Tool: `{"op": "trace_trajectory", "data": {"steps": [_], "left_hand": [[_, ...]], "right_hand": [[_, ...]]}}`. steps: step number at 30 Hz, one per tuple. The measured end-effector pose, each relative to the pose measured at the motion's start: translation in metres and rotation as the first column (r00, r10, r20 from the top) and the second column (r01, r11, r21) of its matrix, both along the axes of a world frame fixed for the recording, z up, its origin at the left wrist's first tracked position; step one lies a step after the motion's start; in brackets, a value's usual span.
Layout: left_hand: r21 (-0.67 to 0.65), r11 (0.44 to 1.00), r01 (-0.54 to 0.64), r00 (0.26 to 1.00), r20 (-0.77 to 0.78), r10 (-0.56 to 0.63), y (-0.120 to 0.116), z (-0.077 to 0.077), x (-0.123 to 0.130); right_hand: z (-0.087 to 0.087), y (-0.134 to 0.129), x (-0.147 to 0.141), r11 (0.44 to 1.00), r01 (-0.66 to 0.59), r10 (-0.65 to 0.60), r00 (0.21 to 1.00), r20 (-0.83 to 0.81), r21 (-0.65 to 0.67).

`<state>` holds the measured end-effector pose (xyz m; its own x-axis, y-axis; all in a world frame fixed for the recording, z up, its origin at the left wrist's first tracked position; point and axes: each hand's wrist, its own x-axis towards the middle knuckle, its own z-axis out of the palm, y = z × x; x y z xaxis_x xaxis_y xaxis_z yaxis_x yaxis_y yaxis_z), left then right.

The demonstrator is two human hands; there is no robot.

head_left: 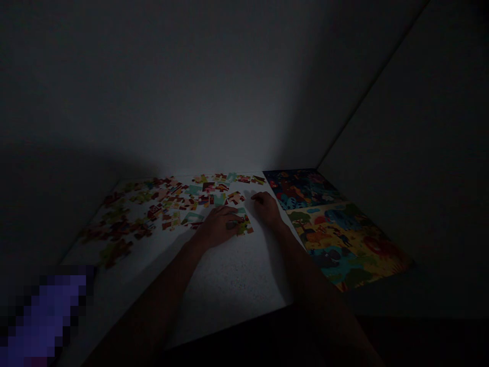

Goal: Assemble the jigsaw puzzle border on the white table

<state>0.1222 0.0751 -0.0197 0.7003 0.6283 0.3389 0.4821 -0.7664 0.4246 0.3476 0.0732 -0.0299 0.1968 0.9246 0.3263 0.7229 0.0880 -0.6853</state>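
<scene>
Rising behind everything, a pale wall (214, 102) is seen in dim light. Below it, a white tabletop (229, 275) is partly covered by loose puzzle pieces (155, 210), which are strewn over its left and far parts, some overlapping and those at the far left blurred. At the right, a yellow animal picture (344, 244) is laid flat, with trees, water and several animals shown on it. Just beyond it, a dark blue picture (301, 188) is placed, its details partly lost in shadow. At the lower left, a purple shape (49, 316) is pixelated and cannot be made out.

The left hand (218, 228) is lowered palm down over a small green-and-orange cluster (245, 227), its fingers bent; whether a piece is gripped cannot be told. The right hand (266, 208) is held beyond and to the right of the cluster, near the blue picture, with fingers curled inward; whether anything is pinched cannot be seen.
</scene>
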Motion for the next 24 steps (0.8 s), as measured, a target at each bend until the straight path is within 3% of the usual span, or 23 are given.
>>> {"op": "trace_trajectory", "data": {"steps": [16, 24], "left_hand": [[0.014, 1.0, 0.006, 0.999, 0.042, -0.007, -0.001, 0.001, 0.0], [0.008, 1.0, 0.01, 0.999, 0.032, -0.01, -0.001, 0.003, 0.0]], "right_hand": [[0.006, 0.006, -0.008, 0.99, 0.112, -0.102, 0.988, 0.114, -0.081], [0.011, 0.034, -0.011, 0.985, 0.131, -0.12, 0.988, 0.096, -0.113]]}}
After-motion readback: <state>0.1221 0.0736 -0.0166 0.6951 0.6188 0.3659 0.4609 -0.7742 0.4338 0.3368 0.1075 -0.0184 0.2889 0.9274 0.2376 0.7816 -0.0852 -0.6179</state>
